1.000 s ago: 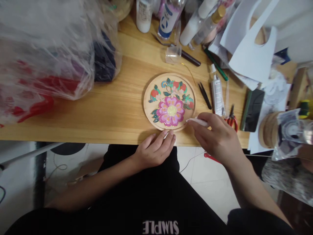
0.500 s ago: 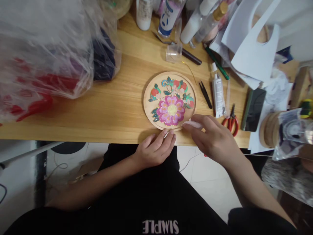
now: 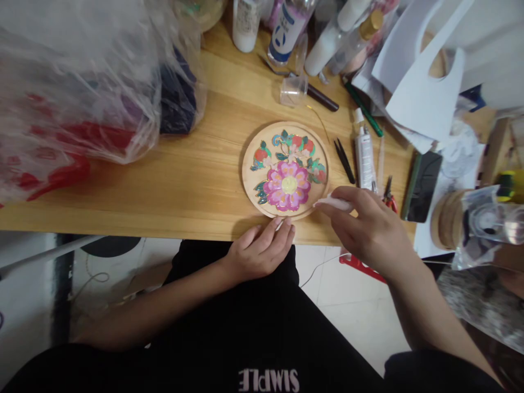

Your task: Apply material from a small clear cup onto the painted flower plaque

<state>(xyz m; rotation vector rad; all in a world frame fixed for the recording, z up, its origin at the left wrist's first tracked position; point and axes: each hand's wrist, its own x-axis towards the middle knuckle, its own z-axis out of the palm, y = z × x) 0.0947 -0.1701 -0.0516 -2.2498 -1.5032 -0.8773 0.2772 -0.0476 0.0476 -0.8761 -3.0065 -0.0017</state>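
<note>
A round wooden plate [image 3: 246, 169] painted with a pink flower and red and green motifs lies near the front edge of a wooden table [image 3: 196, 180]. My left hand [image 3: 257, 252] rests at the table's edge, fingertips together and touching the plate's near rim. My right hand [image 3: 366, 229] pinches a small white wipe or swab [image 3: 333, 203] against the plate's lower right rim.
Black tweezers [image 3: 343, 160], a white glue tube [image 3: 364, 155] and red-handled pliers [image 3: 388, 195] lie right of the plate. Bottles [image 3: 286, 24], a clear cup [image 3: 293, 90] and pens stand behind. A big plastic bag [image 3: 77, 93] fills the left; white foam sheets [image 3: 426, 82] and a black phone [image 3: 423, 185] crowd the right.
My right hand slid the white piece left along the plate's lower rim and came back to the right. My left hand stayed put.
</note>
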